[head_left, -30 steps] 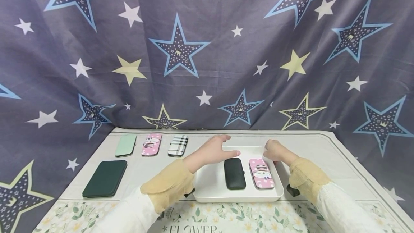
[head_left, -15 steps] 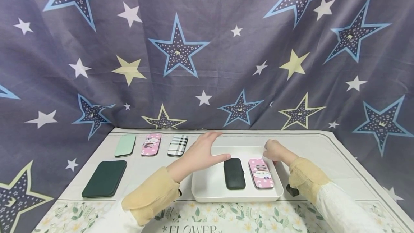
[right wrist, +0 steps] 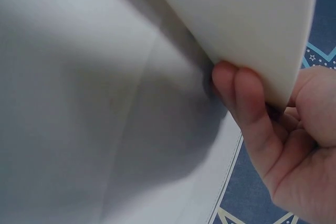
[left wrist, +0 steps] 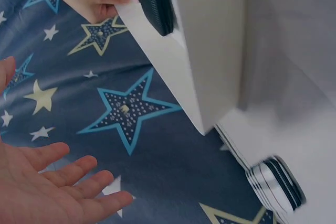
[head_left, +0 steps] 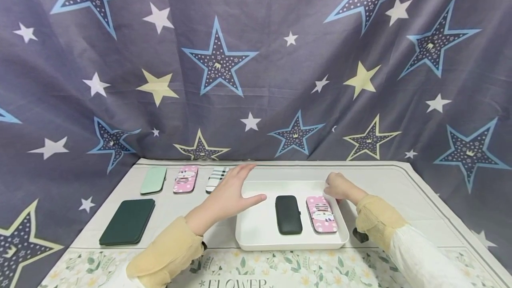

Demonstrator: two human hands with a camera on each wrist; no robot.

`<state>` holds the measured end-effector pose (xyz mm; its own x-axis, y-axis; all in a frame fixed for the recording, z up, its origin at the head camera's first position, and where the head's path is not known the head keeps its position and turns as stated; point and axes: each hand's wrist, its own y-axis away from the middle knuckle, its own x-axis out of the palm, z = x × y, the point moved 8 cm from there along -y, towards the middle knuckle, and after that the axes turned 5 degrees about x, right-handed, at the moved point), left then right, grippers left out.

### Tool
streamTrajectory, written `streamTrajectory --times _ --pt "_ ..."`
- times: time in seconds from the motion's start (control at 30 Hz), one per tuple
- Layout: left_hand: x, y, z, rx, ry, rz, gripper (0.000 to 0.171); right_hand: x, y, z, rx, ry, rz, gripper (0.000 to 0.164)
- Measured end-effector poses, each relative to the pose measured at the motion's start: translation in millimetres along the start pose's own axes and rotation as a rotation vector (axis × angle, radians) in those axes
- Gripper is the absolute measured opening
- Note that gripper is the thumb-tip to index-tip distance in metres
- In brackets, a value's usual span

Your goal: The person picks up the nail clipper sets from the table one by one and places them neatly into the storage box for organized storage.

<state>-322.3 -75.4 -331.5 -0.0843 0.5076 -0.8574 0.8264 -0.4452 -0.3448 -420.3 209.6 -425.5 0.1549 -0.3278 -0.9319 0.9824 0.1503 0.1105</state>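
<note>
My right hand (head_left: pixel 340 186) grips the right rim of the white tray (head_left: pixel 246 234) near its far corner. In the right wrist view its fingers curl under the tray wall (right wrist: pixel 252 24). Inside the tray lie a black case (head_left: pixel 289 215) and a pink dotted case (head_left: pixel 322 215) with a cartoon figure. My left hand (head_left: pixel 224 197) hovers left of the tray with fingers spread and holds nothing. It partly covers a black-and-white plaid case (head_left: pixel 214 179) at the back, whose edge also shows in the left wrist view as a striped case (left wrist: pixel 275 184).
A mint green case (head_left: pixel 154 180) and another pink dotted case (head_left: pixel 186 179) lie at the back left of the table. In front of them is a larger dark green case (head_left: pixel 127 222). A star-patterned curtain (head_left: pixel 264 79) hangs behind the table. Floral cloth (head_left: pixel 224 261) covers the front edge.
My left hand has moved left from above the black case, out past the tray's left side, and now overlaps the plaid case. The right hand stays on the rim.
</note>
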Motion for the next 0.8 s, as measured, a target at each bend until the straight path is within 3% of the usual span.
streamTrajectory --times 0.43,0.8 --pt "-15.8 31.2 36.2 -0.043 -0.112 -0.047 0.090 0.9 -0.8 1.5 0.011 0.003 0.010 0.017" --pt "-26.3 53.0 79.6 -0.149 -0.178 -0.054 0.093 0.2 1.8 2.6 0.018 -0.014 0.019 0.016"
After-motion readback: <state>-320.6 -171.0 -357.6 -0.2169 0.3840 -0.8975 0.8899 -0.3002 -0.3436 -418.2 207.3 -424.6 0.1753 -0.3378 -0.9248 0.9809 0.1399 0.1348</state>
